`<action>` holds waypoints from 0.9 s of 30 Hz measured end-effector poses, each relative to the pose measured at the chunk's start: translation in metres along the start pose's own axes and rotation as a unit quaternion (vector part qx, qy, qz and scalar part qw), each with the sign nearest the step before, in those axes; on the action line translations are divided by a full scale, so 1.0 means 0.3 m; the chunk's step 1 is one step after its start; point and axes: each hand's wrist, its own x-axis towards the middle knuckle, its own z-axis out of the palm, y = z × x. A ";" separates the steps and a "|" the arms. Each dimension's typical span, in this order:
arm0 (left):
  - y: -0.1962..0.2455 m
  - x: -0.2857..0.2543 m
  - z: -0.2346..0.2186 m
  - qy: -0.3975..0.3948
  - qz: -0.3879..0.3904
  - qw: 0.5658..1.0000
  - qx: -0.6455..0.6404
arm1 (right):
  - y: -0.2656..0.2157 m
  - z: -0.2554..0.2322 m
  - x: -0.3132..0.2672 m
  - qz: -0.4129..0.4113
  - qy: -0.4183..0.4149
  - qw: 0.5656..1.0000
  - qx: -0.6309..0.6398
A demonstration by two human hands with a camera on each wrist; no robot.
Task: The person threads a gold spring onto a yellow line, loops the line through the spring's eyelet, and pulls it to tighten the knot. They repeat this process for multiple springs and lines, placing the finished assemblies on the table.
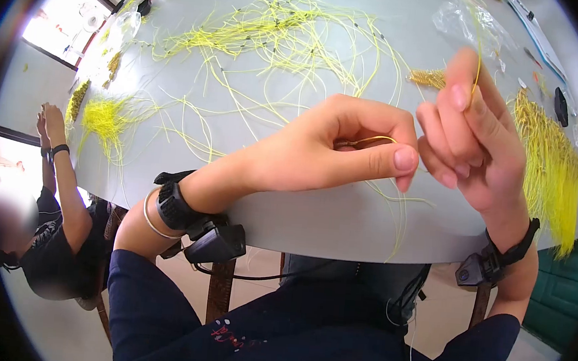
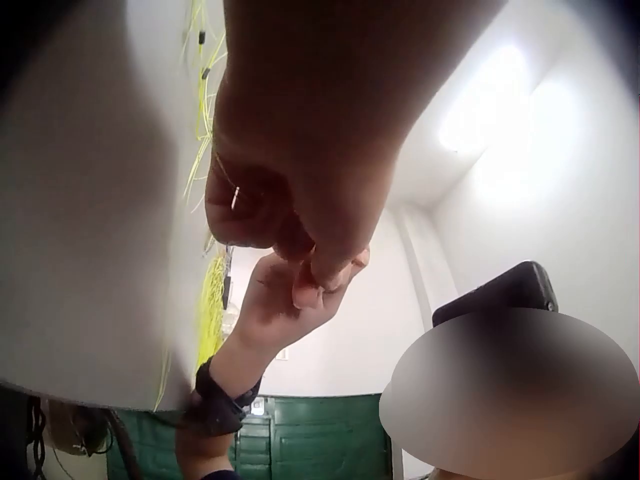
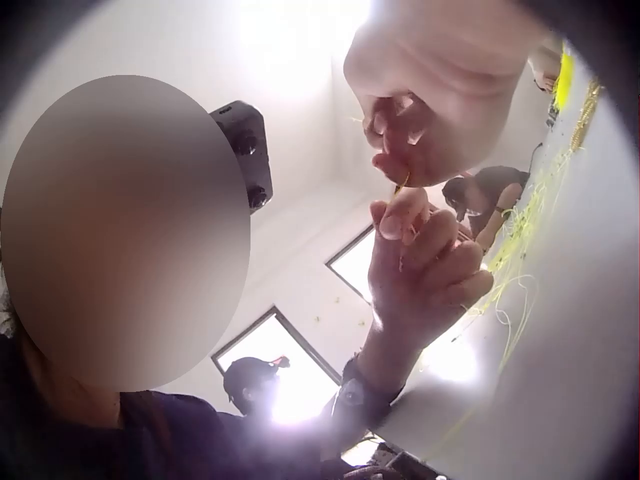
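The left hand [image 1: 338,147] pinches a thin yellow-green strand [image 1: 375,139] between thumb and curled fingers, above the table's near edge. Just right of it, the right hand [image 1: 483,130] is raised, thumb and index finger pinching a yellow strand [image 1: 478,59] that stands up from the fingertips. In the right wrist view the left hand [image 3: 425,265] is close below the right hand [image 3: 440,100], a short yellow piece between them. The left wrist view has the left hand [image 2: 290,190] dark in front of the right hand [image 2: 290,305]. Whether the strands join is hidden.
Loose yellow-green strands [image 1: 265,35] with dark bits spread over the table [image 1: 346,231]. A thick yellow bundle [image 1: 550,179] lies at the right, a gold coil [image 1: 427,77] and a plastic bag [image 1: 471,25] behind. Another person [image 1: 56,245] sits at the left.
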 end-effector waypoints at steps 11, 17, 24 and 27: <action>0.000 0.005 -0.015 -0.014 -0.003 0.999 0.042 | -0.073 -0.047 -0.027 -0.086 0.088 0.970 -0.211; -0.004 0.007 -0.024 0.064 0.022 0.994 0.091 | -0.163 -0.146 -0.034 -0.101 0.050 0.963 -0.244; -0.019 0.013 -0.018 0.090 0.047 0.979 0.174 | -0.102 -0.088 -0.002 -0.066 0.112 0.885 -0.448; -0.010 0.014 -0.019 0.100 -0.023 0.984 0.143 | -0.083 -0.061 0.000 -0.055 0.083 0.846 -0.524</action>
